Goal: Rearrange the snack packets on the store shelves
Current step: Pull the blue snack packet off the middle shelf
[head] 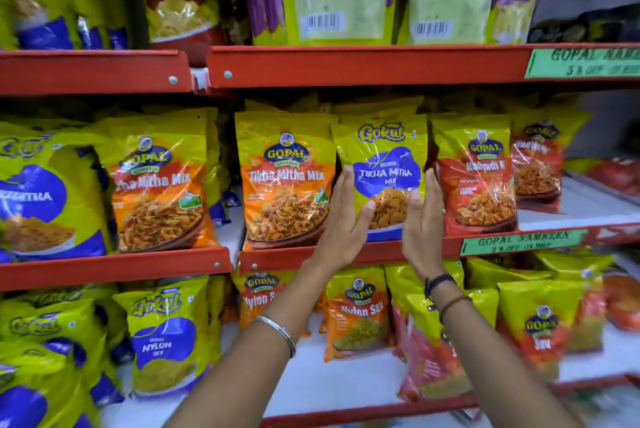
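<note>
Gokul packet between two hands, centre frame
Left hand and right hand press its side edges, fingers straight, thumbs on its front.

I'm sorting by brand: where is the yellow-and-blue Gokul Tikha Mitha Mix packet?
The Gokul packet stands mid-view on the middle red shelf, orange Gopal packet to its left, red Gopal packet to its right.
</note>
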Demonstrator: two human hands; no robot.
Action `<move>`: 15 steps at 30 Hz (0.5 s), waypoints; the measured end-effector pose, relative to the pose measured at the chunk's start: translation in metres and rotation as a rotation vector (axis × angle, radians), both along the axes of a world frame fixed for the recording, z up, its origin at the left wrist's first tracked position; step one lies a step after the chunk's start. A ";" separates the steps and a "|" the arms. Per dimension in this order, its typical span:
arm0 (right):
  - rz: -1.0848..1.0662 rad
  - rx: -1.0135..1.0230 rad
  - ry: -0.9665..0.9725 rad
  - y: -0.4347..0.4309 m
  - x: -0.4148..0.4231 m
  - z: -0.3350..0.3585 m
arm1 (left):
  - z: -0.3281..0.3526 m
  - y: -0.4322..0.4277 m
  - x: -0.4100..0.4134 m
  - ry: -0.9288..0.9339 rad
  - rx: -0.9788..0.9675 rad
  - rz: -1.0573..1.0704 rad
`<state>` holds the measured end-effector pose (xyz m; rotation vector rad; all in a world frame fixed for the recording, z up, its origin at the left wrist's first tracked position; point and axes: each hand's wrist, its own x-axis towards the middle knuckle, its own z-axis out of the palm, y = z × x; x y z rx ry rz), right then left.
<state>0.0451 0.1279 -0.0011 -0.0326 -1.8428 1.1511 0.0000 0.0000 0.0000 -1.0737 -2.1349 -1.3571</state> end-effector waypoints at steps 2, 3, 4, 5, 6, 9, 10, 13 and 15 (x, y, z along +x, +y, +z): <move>-0.012 -0.048 -0.122 0.011 -0.004 -0.005 | 0.000 0.011 0.000 -0.163 0.039 0.055; -0.006 -0.057 -0.198 0.018 -0.008 -0.010 | -0.002 0.015 0.000 -0.242 0.051 0.079; 0.029 -0.074 -0.279 0.022 -0.010 -0.012 | -0.002 0.020 0.000 -0.317 0.078 0.080; 0.049 -0.085 -0.337 0.029 -0.015 -0.016 | -0.004 0.023 -0.002 -0.375 0.089 0.090; 0.067 -0.095 -0.378 0.034 -0.017 -0.017 | -0.005 0.026 -0.005 -0.420 0.089 0.099; 0.110 -0.088 -0.394 0.051 -0.025 -0.018 | -0.014 0.028 -0.020 -0.476 0.044 0.146; 0.124 -0.090 -0.387 0.057 -0.026 -0.018 | -0.016 0.028 -0.023 -0.480 0.042 0.161; 0.155 -0.101 -0.342 0.066 -0.027 -0.017 | -0.015 0.026 -0.028 -0.500 0.068 0.173; 0.151 -0.101 -0.308 0.069 -0.025 -0.018 | -0.013 0.024 -0.025 -0.490 0.090 0.168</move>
